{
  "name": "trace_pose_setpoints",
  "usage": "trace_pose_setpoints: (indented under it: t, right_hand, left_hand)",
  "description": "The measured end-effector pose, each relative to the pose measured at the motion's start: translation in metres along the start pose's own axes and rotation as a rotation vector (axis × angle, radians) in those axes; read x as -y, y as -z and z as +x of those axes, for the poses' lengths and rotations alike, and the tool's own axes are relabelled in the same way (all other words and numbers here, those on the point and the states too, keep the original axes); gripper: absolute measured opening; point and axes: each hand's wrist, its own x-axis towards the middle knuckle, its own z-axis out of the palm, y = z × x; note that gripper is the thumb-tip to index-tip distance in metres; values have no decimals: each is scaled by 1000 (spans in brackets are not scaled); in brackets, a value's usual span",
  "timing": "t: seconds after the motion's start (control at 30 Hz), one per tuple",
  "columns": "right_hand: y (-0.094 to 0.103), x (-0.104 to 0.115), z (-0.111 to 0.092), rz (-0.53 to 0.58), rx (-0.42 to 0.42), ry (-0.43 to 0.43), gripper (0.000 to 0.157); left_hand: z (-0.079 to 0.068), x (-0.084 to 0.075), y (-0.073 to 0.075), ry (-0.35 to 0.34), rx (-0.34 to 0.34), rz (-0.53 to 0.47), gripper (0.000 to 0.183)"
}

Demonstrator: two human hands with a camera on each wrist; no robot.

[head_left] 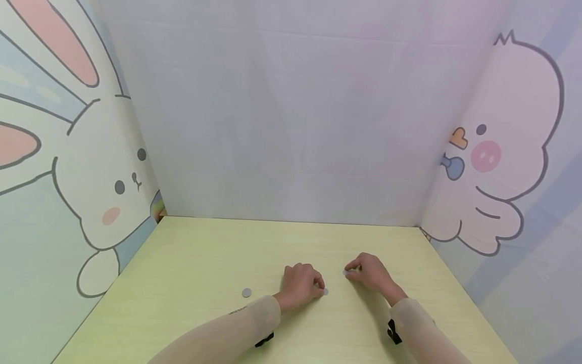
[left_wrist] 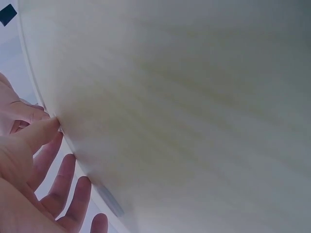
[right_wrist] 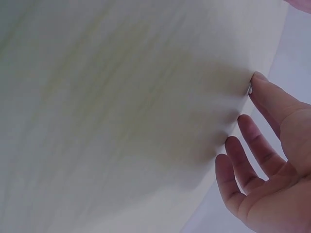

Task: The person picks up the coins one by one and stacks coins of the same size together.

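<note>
My left hand (head_left: 301,284) is low over the table with its thumb and index finger pinching a small grey disc (head_left: 326,291) at the rim. To its right, my right hand (head_left: 370,272) pinches another small grey disc (head_left: 345,272) between thumb and index finger. In the right wrist view only a pale sliver of that disc (right_wrist: 250,90) shows at the fingertips. A third grey disc (head_left: 246,292) lies flat on the table, left of the left hand. The left wrist view shows this lying disc (left_wrist: 111,200) edge-on beyond the fingers.
The pale yellow table (head_left: 204,253) reaches back to a plain light curtain (head_left: 291,126). Side curtains stand along both edges, with a printed rabbit (head_left: 104,202) on the left and a printed chick (head_left: 514,101) on the right.
</note>
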Motion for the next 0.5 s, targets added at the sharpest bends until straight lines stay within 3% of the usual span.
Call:
trace_pose_setpoints:
  t: [0.5]
  right_hand:
    - [-1,-1,4,-12,8,43,8]
  left_hand:
    - [0,3,-4,-21,-29,-16,12]
